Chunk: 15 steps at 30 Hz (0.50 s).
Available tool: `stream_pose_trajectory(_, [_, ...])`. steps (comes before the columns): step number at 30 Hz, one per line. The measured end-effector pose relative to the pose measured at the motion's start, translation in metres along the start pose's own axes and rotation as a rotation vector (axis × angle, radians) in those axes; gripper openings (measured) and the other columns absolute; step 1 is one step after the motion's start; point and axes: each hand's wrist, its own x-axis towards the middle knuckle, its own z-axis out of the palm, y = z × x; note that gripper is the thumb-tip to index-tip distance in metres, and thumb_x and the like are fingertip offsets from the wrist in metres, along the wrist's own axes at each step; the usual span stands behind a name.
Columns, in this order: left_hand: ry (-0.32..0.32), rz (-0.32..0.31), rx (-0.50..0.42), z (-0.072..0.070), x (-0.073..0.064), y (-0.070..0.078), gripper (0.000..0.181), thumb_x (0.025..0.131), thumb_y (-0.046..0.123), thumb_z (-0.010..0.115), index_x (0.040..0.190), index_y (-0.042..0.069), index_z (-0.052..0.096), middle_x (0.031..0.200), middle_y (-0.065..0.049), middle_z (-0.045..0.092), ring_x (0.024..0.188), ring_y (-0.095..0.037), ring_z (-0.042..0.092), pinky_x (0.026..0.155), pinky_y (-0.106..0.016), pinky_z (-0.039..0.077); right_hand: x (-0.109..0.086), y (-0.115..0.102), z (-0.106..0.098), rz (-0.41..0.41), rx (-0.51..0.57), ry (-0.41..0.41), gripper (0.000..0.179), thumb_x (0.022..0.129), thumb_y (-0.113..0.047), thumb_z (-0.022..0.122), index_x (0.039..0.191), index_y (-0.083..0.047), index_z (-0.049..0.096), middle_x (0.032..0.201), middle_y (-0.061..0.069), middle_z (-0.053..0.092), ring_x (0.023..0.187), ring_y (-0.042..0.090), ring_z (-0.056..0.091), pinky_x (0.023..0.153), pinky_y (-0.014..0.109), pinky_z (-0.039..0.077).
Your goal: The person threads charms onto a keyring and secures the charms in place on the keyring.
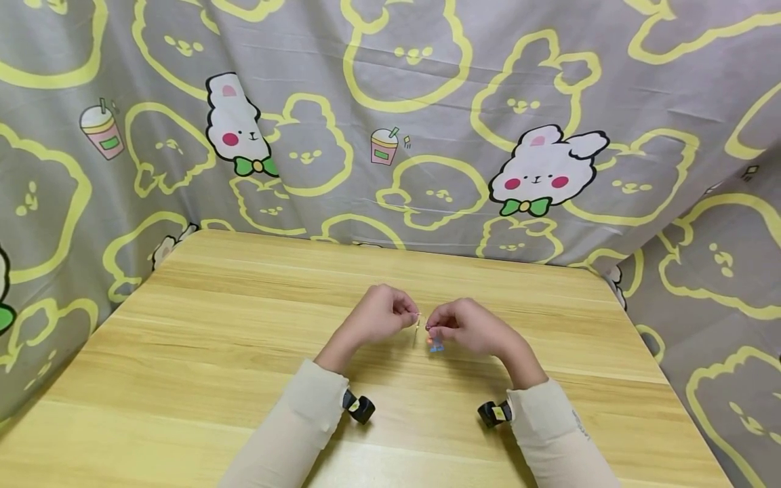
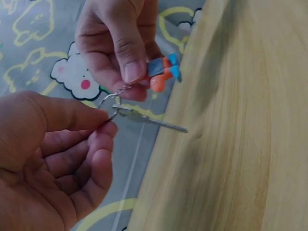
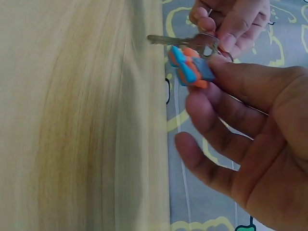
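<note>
Between thumb and forefinger, my left hand (image 1: 381,315) pinches a metal key ring (image 2: 114,115). A silver key (image 2: 149,121) hangs from that ring, its blade pointing away from the fingers. My right hand (image 1: 472,327) pinches a small orange and blue figurine keychain (image 2: 161,72) by its upper end, with its blue feet sticking out. A short chain (image 2: 123,90) runs from the figurine to the ring. In the right wrist view the key (image 3: 180,41) passes just behind the figurine (image 3: 190,67). Both hands are held close together over the wooden table.
The wooden table (image 1: 244,298) spreads under both arms. A grey curtain (image 1: 317,61) with yellow outlines and white rabbits hangs behind it and along both sides. Black wrist cameras are strapped at the left cuff (image 1: 320,396) and the right cuff (image 1: 543,410).
</note>
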Motion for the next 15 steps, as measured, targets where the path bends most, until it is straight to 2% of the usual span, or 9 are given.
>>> stream_pose_trajectory(2, [-0.026, -0.005, 0.008, 0.001, 0.001, -0.002, 0.008, 0.094, 0.004, 0.071, 0.088, 0.006, 0.077, 0.076, 0.002, 0.069, 0.066, -0.011, 0.06, 0.061, -0.027, 0.051, 0.0, 0.002, 0.0, 0.011, -0.004, -0.017, 0.01, 0.1, -0.008, 0.066, 0.099, -0.005, 0.075, 0.085, -0.003, 0.073, 0.079, 0.024, 0.067, 0.073, 0.027, 0.053])
stream_pose_trajectory(6, [-0.058, -0.027, 0.024, 0.003, 0.001, -0.002, 0.008, 0.093, 0.005, 0.073, 0.086, 0.008, 0.077, 0.075, 0.002, 0.07, 0.065, -0.011, 0.06, 0.063, -0.026, 0.051, 0.001, 0.007, 0.003, 0.022, -0.006, -0.036, 0.009, 0.1, -0.007, 0.067, 0.097, -0.007, 0.075, 0.085, -0.003, 0.073, 0.079, 0.019, 0.065, 0.073, 0.027, 0.053])
stream_pose_trajectory(15, [-0.076, -0.073, 0.048, 0.008, 0.0, -0.006, 0.01, 0.093, 0.004, 0.073, 0.085, 0.008, 0.077, 0.075, 0.002, 0.069, 0.065, -0.01, 0.058, 0.062, -0.025, 0.049, 0.003, 0.014, 0.008, 0.039, -0.001, -0.071, 0.012, 0.1, -0.004, 0.064, 0.095, -0.008, 0.075, 0.084, -0.002, 0.073, 0.076, 0.014, 0.063, 0.068, 0.026, 0.052])
